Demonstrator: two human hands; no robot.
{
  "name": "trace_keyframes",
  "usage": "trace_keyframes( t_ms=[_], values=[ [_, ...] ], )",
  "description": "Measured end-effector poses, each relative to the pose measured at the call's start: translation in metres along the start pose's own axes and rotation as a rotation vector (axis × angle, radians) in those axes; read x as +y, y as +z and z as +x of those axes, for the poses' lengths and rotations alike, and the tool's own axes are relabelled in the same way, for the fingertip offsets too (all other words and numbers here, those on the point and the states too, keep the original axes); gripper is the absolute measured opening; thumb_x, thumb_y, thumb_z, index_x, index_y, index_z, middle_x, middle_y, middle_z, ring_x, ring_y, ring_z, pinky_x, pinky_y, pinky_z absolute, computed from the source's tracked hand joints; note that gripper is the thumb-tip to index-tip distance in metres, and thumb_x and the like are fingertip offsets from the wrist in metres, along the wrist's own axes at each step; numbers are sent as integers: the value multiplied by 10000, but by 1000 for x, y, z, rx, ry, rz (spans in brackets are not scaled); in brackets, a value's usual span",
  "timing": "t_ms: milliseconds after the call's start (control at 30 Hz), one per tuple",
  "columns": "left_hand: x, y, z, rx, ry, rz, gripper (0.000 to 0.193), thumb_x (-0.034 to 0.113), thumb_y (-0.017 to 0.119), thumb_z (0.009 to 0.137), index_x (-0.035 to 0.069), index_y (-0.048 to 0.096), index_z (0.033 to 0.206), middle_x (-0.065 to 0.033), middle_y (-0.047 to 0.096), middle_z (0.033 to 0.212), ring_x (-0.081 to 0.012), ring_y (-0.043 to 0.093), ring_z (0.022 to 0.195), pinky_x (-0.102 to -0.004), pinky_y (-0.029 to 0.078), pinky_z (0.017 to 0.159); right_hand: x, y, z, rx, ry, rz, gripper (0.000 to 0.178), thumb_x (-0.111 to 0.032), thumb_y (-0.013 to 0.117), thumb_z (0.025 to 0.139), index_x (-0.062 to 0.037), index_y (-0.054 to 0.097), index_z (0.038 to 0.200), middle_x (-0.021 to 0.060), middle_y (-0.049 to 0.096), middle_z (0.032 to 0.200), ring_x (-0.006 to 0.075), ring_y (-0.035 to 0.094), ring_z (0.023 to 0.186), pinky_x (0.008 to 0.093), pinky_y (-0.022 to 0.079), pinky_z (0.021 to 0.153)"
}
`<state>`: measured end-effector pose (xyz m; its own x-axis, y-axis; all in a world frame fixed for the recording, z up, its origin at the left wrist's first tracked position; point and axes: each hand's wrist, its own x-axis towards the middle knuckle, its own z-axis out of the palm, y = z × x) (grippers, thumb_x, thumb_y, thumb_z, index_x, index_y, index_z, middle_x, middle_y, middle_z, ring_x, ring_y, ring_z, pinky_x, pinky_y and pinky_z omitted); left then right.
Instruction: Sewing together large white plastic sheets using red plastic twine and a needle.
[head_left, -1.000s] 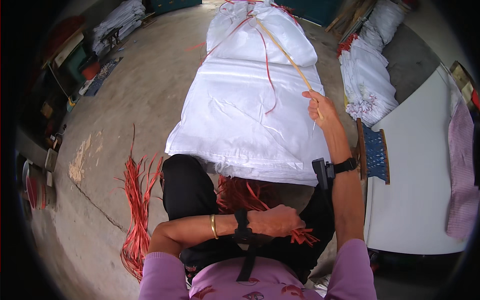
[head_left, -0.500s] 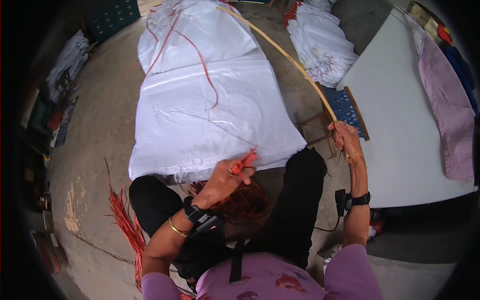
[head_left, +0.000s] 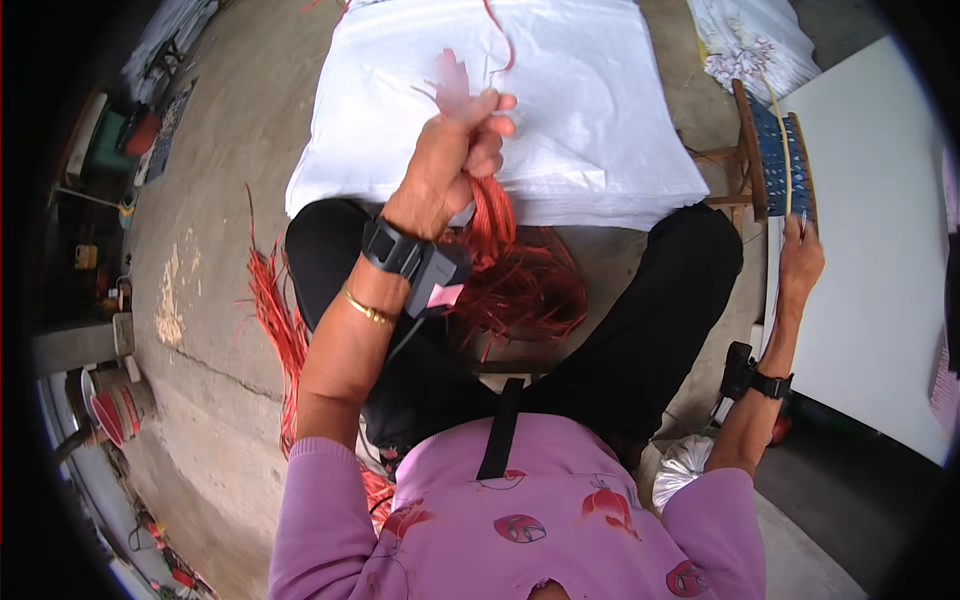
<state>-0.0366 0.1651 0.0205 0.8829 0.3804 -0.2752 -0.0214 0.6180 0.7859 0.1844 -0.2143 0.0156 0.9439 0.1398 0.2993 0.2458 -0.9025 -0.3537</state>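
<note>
My left hand (head_left: 455,150) is fisted around a bunch of red plastic strands (head_left: 500,250), raised above my lap; the strands trail down from the fist into a loose tangle between my knees. More of the same red strands (head_left: 272,320) lie on the concrete floor (head_left: 200,200) by my left leg. My right hand (head_left: 800,262) is out to the side, fingers pinched on a thin pale cane strip (head_left: 783,150) that runs up across the blue woven stool (head_left: 775,150), just beside the white board (head_left: 870,250).

Ahead of my knees lies the stack of white woven sacks (head_left: 560,110), with one red strand (head_left: 498,35) curling over the top.

The risk I see is the tangle: lifting the fist higher could drag the whole knot up rather than freeing single strands, and some may slip out of the bundle. The cane strip looks springy; a weak pinch could let it whip away off the stool.
</note>
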Motion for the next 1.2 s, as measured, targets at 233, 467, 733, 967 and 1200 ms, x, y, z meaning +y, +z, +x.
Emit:
trace_keyframes(
  t_ms=[233, 467, 733, 967, 1200],
  values=[
    [8, -20, -6, 114, 152, -96, 237, 203, 453, 956, -4, 558, 1007, -6, 572, 707, -33, 232, 410, -196, 223, 397, -237, 3, -114, -825, -404, 825, 212, -186, 610, 803, 26, 618, 809, 64, 554, 617, 117, 489, 571, 271, 414, 554],
    [8, -16, -15, 163, 172, -92, 222, 197, 476, 943, -1, 571, 979, -12, 575, 694, -39, 239, 422, -200, 223, 398, -281, 48, -146, -854, -468, 801, 207, -143, 621, 789, 41, 554, 723, 109, 506, 549, 133, 430, 487, 306, 405, 507],
    [20, -30, -15, 190, 280, -81, 266, 227, 455, 959, -13, 554, 1017, 2, 543, 700, -41, 239, 434, -197, 223, 410, -271, 43, -125, -1101, -397, 820, 199, -148, 580, 831, 20, 578, 724, -17, 509, 592, 56, 423, 546, 240, 373, 500],
    [19, -37, -5, 154, 305, -210, 211, 189, 481, 929, -3, 568, 944, -21, 570, 646, -42, 251, 414, -209, 217, 404, -267, 51, -121, -899, -353, 897, 230, -194, 611, 832, 35, 608, 846, -7, 532, 641, 61, 463, 588, 226, 404, 546],
    [15, -34, -7, 192, 313, -148, 244, 204, 448, 958, -15, 545, 1008, -3, 538, 694, -39, 243, 432, -197, 231, 409, -282, 50, -148, -608, -649, 671, 246, -215, 696, 757, -2, 574, 782, 150, 626, 690, 302, 606, 606, 388, 457, 551]
  ],
)
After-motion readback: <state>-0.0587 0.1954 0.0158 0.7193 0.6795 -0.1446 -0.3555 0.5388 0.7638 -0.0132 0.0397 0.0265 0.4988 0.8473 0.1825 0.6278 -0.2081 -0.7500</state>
